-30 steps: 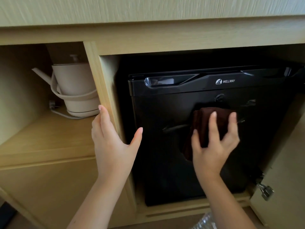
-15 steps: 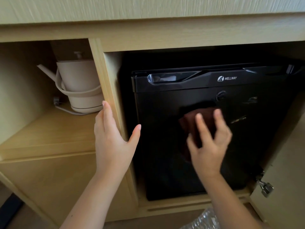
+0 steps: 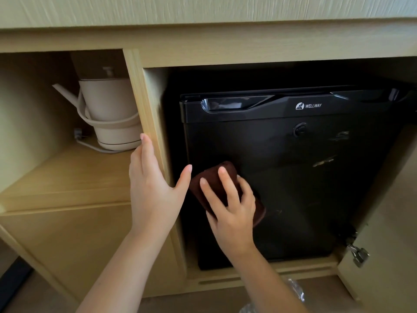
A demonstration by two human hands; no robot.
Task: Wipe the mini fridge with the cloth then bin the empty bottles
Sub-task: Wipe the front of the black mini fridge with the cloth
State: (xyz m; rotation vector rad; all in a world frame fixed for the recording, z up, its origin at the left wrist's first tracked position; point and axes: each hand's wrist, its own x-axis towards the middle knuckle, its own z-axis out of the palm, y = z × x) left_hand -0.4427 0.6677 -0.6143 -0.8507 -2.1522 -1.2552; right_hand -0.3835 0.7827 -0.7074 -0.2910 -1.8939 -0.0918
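The black mini fridge (image 3: pixel 293 177) is sitting inside the right-hand bay of a light wooden cabinet (image 3: pixel 203 48), its door closed and facing the camera, with pale streaks showing on the right of the door panel. A dark brown cloth (image 3: pixel 214 177) is lying flat against the lower left part of that door. The right hand (image 3: pixel 232 208) is pressing the cloth to the panel, fingers spread apart and laid over it, not clenched round it. The left hand (image 3: pixel 153 190) is bracing on the upright wooden divider (image 3: pixel 146 114) just left of the fridge, fingers together along the divider face and thumb splayed out toward the cloth. In the left bay a cream kettle (image 3: pixel 108 114) is standing on the shelf (image 3: pixel 67 177), cord trailing. Crinkled clear plastic (image 3: pixel 293 290) is showing at the bottom edge; what it is cannot be told.
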